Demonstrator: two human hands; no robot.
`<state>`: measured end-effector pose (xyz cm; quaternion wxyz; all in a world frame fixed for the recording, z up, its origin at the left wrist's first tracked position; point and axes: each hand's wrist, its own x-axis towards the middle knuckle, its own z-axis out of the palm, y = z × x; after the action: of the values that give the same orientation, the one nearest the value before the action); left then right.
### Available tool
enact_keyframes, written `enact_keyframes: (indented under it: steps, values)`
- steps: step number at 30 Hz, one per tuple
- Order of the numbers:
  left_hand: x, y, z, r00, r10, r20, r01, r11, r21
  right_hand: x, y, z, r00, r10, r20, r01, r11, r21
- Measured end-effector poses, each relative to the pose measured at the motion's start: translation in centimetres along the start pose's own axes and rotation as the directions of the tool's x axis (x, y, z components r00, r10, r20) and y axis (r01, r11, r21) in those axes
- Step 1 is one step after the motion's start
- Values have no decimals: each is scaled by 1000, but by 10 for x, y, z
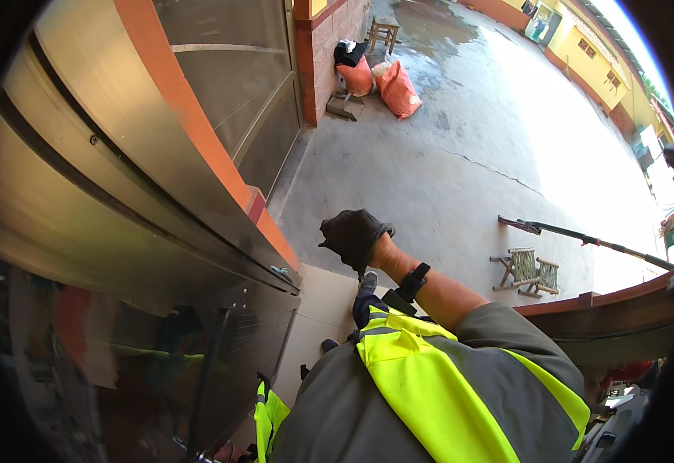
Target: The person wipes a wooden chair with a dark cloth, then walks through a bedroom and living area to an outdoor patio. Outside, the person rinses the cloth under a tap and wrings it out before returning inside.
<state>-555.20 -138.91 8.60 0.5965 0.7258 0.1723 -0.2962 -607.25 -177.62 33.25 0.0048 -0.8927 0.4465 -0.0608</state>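
Observation:
My right hand [353, 236], in a dark glove, reaches forward above the threshold with its fingers curled in, and nothing shows in it. A black band [413, 282] is around that wrist. To its left stands a metal door [157, 231] with a brushed, reflective face; the hand is apart from it. A small blue tie [281, 271] hangs near the door's edge. Low in the picture, a skin-toned patch [230, 451] lies beside a shiny metal handle [205, 458]; it may be part of my left hand, too cut off to tell.
Light floor tiles [325, 295] meet a concrete yard [406, 162]. Pinkish-orange sacks [398, 89] and a wooden stool [384, 29] stand by the wall ahead. At the right are folding stools [522, 269], a long dark pole [586, 238] and a reddish-brown frame [597, 304].

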Motion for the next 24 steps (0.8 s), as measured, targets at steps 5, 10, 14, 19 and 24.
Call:
enact_keyframes:
  steps: [5, 10, 14, 19, 24]
  values:
    - [-19, -23, 82, 996, -51, 78, 34, 977, 211, 15, 105, -9, 945, -43, -324, 60, 997, 44]
    - [-52, -49, 212, 980, -70, 187, -25, 887, 462, 19, 247, -12, 960, 221, -174, -249, 955, -160]
    - [-89, -74, 322, 932, -140, 333, -161, 665, 729, -9, 334, -4, 894, 429, -128, -448, 859, -247]
    - [-119, -112, 432, 822, -308, 480, -403, 281, 871, -45, 403, -1, 903, 398, -163, -424, 888, -179]
    - [-108, -168, 528, 687, -558, 465, -601, -77, 796, -62, 469, 7, 874, 436, -215, -463, 882, -93]
